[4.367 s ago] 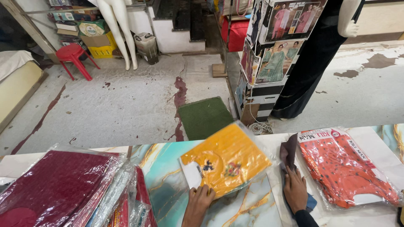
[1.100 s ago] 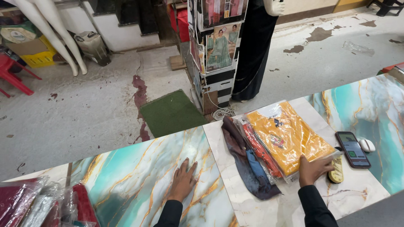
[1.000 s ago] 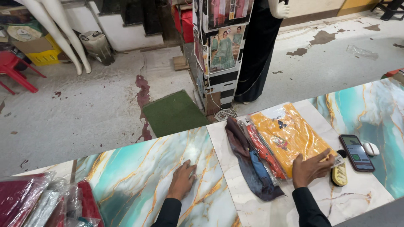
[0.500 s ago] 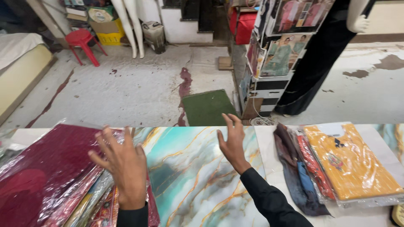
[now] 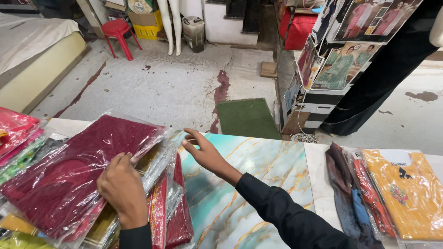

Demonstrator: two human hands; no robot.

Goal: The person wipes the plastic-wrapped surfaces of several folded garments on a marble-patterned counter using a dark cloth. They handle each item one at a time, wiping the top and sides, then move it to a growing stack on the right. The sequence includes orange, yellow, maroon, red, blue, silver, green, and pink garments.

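Note:
My left hand (image 5: 122,189) rests palm-down on a maroon garment in a clear plastic bag (image 5: 69,170), the top of a slanting stack of bagged garments at the left of the counter. Its fingers lie flat on the plastic, near the packet's right edge. My right hand (image 5: 203,152) reaches leftward over the marbled teal and white counter (image 5: 249,184), fingers spread, close to the stack's upper right corner and holding nothing. At the right lies an orange bagged garment (image 5: 406,193) on top of a second pile of packets.
Pink and green packets (image 5: 18,138) lie at the far left. Beyond the counter are a green floor mat (image 5: 247,117), a red stool (image 5: 117,34), mannequin legs (image 5: 168,23), a rack of garment pictures (image 5: 337,60) and a black-clothed mannequin (image 5: 383,78).
My view swung left from the orange pile to the maroon stack. My left hand dropped onto the maroon packet. My right hand moved left across the counter toward the stack.

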